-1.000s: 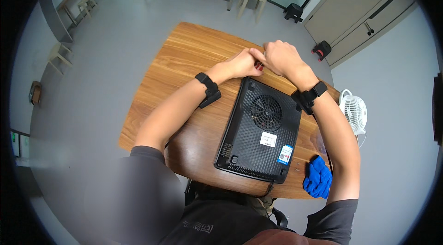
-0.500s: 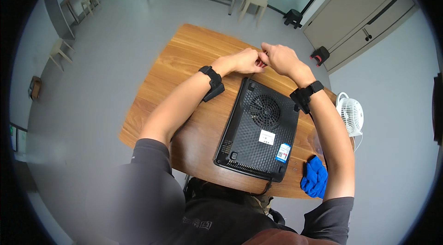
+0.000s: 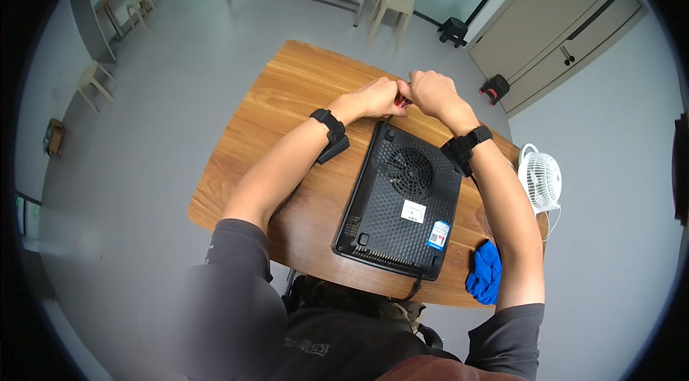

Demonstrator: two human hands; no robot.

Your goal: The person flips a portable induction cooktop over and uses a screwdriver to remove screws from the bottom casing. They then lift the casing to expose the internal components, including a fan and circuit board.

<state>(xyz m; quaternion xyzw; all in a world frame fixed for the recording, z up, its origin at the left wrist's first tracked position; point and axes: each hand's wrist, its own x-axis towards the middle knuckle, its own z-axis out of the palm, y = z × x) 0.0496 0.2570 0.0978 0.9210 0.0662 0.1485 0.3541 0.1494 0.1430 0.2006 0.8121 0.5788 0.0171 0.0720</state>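
Beyond the far edge of an upside-down black induction cooker [image 3: 402, 234], my two hands meet over the table. Between them is what looks like a screwdriver [image 3: 402, 102] with a red and black handle, mostly hidden by fingers. A thin dark shaft seems to run from it down toward the cooker's far left corner. My left hand [image 3: 379, 97] is closed around its lower part. My right hand [image 3: 432, 94] is closed over the top end. The cooker's underside shows a round fan grille, feet, side vents and two stickers.
A crumpled blue cloth [image 3: 484, 273] lies at the wooden table's [image 3: 287, 87] near right, beside a few tiny pieces. A white fan [image 3: 540, 179] stands at the right edge. The cooker's black cord [image 3: 414, 289] leaves its near side. Stools [image 3: 393, 8] and a metal rack stand behind.
Both hands stay together at the cooker's far edge. My right hand has turned a little at the wrist, its fingers more curled. The view has shifted slightly.
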